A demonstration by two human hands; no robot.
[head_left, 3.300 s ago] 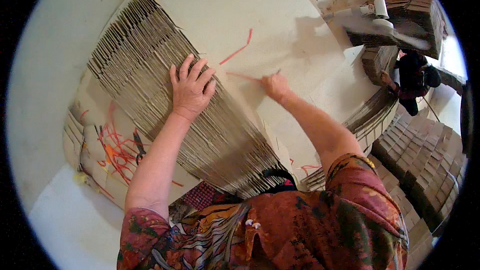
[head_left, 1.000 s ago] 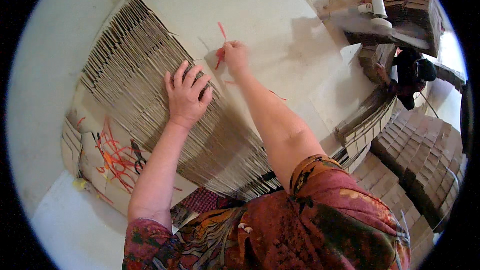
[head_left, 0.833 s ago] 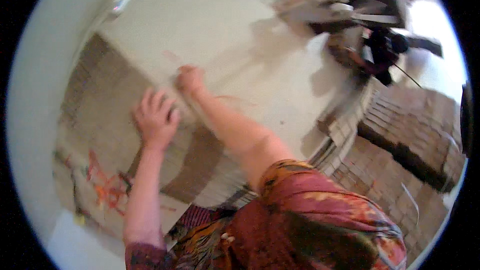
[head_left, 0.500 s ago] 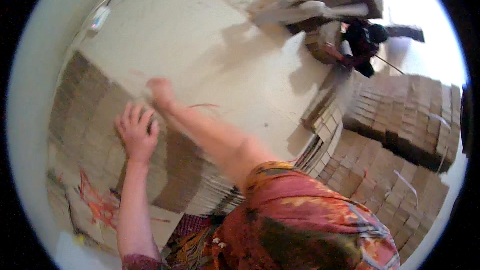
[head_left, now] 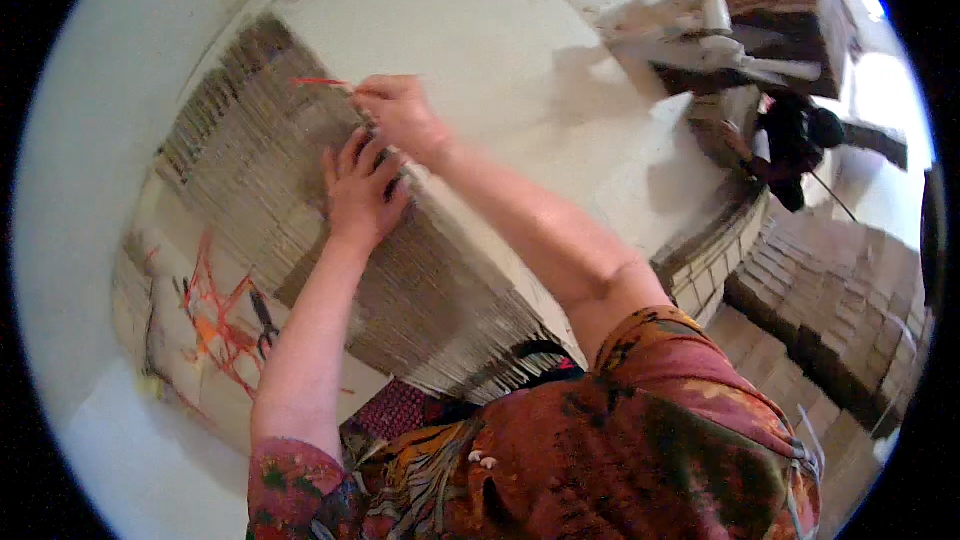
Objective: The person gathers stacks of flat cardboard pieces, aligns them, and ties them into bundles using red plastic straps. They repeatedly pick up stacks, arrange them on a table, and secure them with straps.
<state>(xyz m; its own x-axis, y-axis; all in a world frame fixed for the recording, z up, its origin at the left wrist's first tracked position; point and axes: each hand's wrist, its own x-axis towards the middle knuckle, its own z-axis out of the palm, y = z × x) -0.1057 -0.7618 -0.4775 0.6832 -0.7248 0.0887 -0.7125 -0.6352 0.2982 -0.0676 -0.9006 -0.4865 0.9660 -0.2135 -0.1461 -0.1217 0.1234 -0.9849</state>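
You are leaning over a tall stack of flat cardboard sheets (head_left: 300, 200), its broad pale top sheet (head_left: 480, 70) spreading away from you and its layered edges facing you — the biggest thing in view. Judging by how things lie, the work on this stack is somewhere in the middle: a thin red strap (head_left: 320, 82) is showing only at the top corner of the stack, and more loose red strapping (head_left: 215, 310) is lying tangled on the marked cardboard (head_left: 180, 340) below, so most of the stack's edge is looking unbound.

Your left hand (head_left: 360, 190) is pressing on the stack's layered edge, fingers spread wide and flat, holding nothing. Your right hand (head_left: 400, 112) is reaching just above it at the top rim, fingers pinched narrow on the end of the red strap.

Off to the right, bundles of folded cardboard (head_left: 830, 310) are sitting piled up, and another person in dark clothes (head_left: 790, 140) is working beyond them.

No open container is showing — nothing here is holding contents you can see.
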